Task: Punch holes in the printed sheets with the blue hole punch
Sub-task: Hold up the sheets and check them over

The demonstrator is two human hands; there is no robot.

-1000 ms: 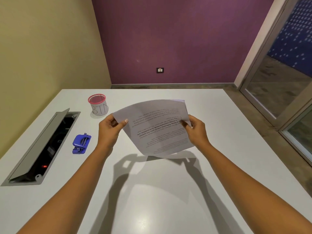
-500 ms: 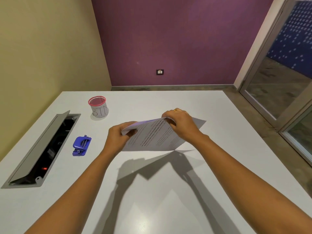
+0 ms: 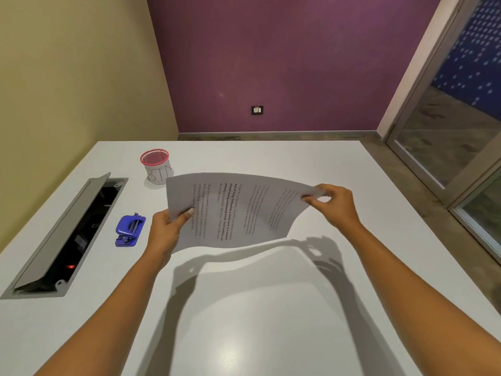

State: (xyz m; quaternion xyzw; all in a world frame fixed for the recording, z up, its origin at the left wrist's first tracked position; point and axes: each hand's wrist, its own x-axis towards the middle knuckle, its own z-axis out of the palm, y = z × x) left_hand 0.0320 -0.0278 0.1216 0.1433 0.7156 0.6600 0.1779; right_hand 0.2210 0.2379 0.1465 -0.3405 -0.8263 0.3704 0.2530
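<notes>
I hold the printed sheets (image 3: pixel 238 210) in the air above the white table (image 3: pixel 271 321), with the text lines running sideways. My left hand (image 3: pixel 166 232) grips their near left corner, thumb on top. My right hand (image 3: pixel 334 207) pinches the far right corner. The paper bows upward between the two hands and casts a shadow on the table. The blue hole punch (image 3: pixel 129 230) lies on the table just left of my left hand, untouched.
A red-rimmed mesh cup (image 3: pixel 156 166) marked BIN stands behind the sheets at the left. An open grey cable hatch (image 3: pixel 62 237) is sunk in the table's left side. The table's right edge drops to the floor by a glass door (image 3: pixel 447 137).
The sheets have been turned and spread out flat again. My right hand has swung from the top middle out to the right corner, and my left hand has shifted slightly.
</notes>
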